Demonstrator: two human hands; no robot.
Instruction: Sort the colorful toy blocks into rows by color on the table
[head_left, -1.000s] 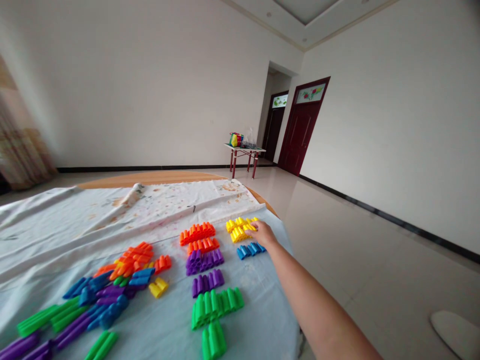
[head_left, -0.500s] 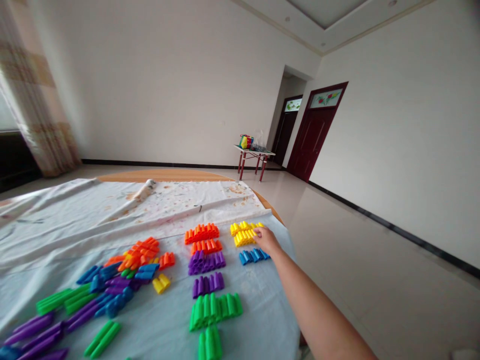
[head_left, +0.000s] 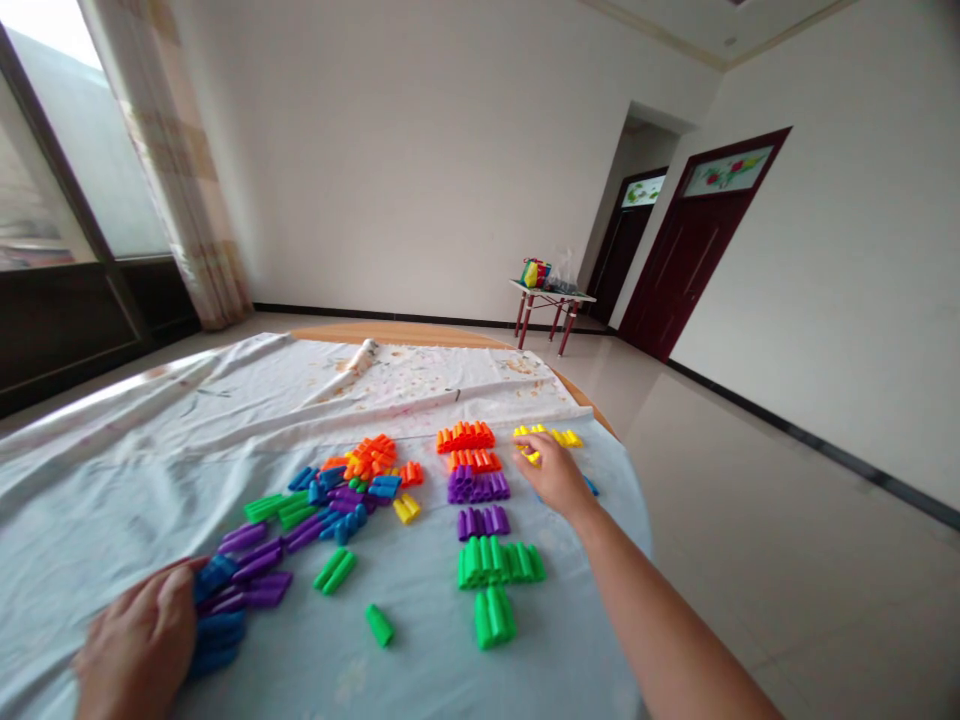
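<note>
In the head view my left hand (head_left: 142, 635) lies at the near left, fingers stretched out, against blue plastic tubes (head_left: 217, 640). Purple tubes (head_left: 262, 590) lie just beyond its fingertips. Over at the right, my right hand (head_left: 553, 470) has its fingers curled round yellow tubes (head_left: 533, 457) that are mostly hidden by it. Behind it shows another row of yellow tubes (head_left: 566, 438). Blue tubes (head_left: 591, 486) are largely covered by the wrist. To its left stand grouped orange tubes (head_left: 465, 436), purple tubes (head_left: 484, 522) and green tubes (head_left: 499, 562).
A mixed pile of orange tubes (head_left: 371, 457), green tubes (head_left: 277, 507) and other colours spreads over the left-centre of the cloth (head_left: 300, 670). One green tube (head_left: 379, 625) lies alone near the front. A small table (head_left: 551, 292) with bags stands by the far wall.
My left hand has come into view at the near left, beside the blue tubes. My right hand has moved onto the nearer yellow row. The camera has turned left.
</note>
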